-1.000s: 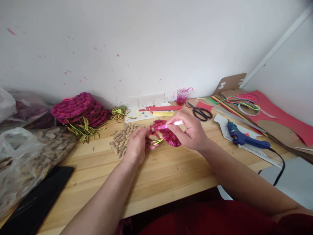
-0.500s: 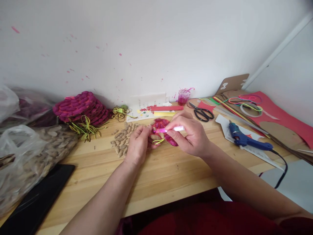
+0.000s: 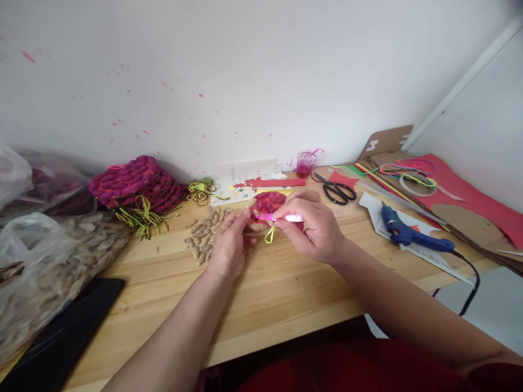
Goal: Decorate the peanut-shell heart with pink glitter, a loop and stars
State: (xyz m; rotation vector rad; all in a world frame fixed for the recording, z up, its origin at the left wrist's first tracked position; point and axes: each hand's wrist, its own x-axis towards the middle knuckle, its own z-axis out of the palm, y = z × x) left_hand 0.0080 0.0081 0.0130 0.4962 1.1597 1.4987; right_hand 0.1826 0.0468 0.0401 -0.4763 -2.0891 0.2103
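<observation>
Your right hand (image 3: 314,228): closed around a white pen (image 3: 286,218), its pink tip laid against a red ornament (image 3: 269,200). Your left hand (image 3: 229,245): fingers pinched on the ornament's left edge, holding it just above the bench (image 3: 265,294), with a yellow loop (image 3: 269,235) hanging beneath. Just left: a peanut pile (image 3: 202,234). Further left: a stack of magenta ornaments (image 3: 131,182) and a clear bag of peanuts (image 3: 61,256). Right: black scissors (image 3: 337,190) and a blue glue gun (image 3: 404,231).

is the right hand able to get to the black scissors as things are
Probably yes: the scissors lie just beyond the right hand with nothing between, but that hand is holding a pink-tipped stick.
</observation>
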